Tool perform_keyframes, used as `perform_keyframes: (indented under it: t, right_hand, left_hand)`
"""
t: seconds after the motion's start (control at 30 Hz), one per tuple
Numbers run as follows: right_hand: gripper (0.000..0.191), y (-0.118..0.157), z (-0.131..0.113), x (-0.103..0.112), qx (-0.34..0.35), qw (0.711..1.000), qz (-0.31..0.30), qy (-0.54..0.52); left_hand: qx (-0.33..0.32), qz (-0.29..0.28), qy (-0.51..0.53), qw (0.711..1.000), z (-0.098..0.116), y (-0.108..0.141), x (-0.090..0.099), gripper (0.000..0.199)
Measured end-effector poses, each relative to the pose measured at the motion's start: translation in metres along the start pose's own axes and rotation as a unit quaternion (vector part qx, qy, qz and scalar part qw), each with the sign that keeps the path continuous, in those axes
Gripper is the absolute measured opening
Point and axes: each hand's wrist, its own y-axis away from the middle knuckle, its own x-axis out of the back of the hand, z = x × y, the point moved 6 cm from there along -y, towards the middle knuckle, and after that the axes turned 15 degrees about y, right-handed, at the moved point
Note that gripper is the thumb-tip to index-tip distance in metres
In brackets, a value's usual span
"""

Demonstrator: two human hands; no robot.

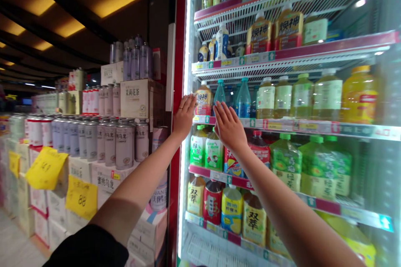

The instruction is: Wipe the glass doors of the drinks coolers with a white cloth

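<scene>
My left hand reaches forward with its fingers stretched out, beside the lit left edge of the drinks fridge. Its fingertips come up to an amber bottle with a red base; whether they touch it I cannot tell. My right hand is also stretched out flat, fingers close together, in front of the middle shelf's price strip. Just beyond it stand blue bottles. Below its wrist are green-capped bottles and a red-capped bottle, partly covered by my right arm. Neither hand appears to hold anything.
Wire shelves carry rows of bottled drinks, with a yellow-orange bottle at the right. A red frame borders the fridge. On the left, silver cans stand on stacked cartons with yellow price signs.
</scene>
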Motion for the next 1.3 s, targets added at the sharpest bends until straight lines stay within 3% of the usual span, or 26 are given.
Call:
perform_keyframes:
  t: [0.1, 0.2, 0.33, 0.47, 0.6, 0.77, 0.9, 1.13, 1.3]
  right_hand:
    - [0.082, 0.0, 0.001, 0.0, -0.001, 1.0, 0.002, -0.002]
    - [0.082, 0.001, 0.001, 0.0, -0.001, 1.0, 0.002, 0.0]
    - [0.081, 0.001, 0.0, 0.0, -0.001, 1.0, -0.003, 0.004]
    - [0.08, 0.001, 0.001, 0.0, 0.0, 1.0, -0.001, 0.005]
    - [0.082, 0.001, 0.001, -0.001, 0.001, 1.0, 0.001, 0.001]
    - [0.084, 0.001, 0.0, -0.001, 0.001, 1.0, -0.004, 0.01]
    - [0.083, 0.001, 0.0, -0.001, 0.002, 1.0, -0.007, 0.015]
    - [0.081, -0.001, 0.0, 0.0, 0.002, 1.0, -0.019, 0.014]
    - [0.08, 0.0, 0.004, 0.002, 0.015, 0.999, -0.039, 0.01]
  left_hand:
    - [0.025, 0.027, 0.022, 0.999, 0.013, -0.002, -0.009, 0.068]
    - [-0.011, -0.017, 0.035, 0.999, 0.021, 0.006, -0.016, 0.066]
    - [-0.057, -0.076, 0.037, 0.995, 0.012, 0.013, -0.012, 0.068]
    - [0.004, -0.008, 0.044, 0.999, -0.001, -0.007, -0.002, 0.066]
    - [0.055, 0.055, 0.067, 0.995, 0.006, -0.029, -0.007, 0.062]
    - [-0.012, -0.014, 0.069, 0.997, 0.018, -0.022, -0.012, 0.066]
    - [-0.035, -0.058, 0.059, 0.996, 0.008, -0.017, -0.004, 0.069]
    - [0.033, 0.031, 0.081, 0.996, 0.01, -0.024, -0.007, 0.071]
    - [0.069, 0.054, 0.109, 0.99, 0.012, -0.015, -0.012, 0.075]
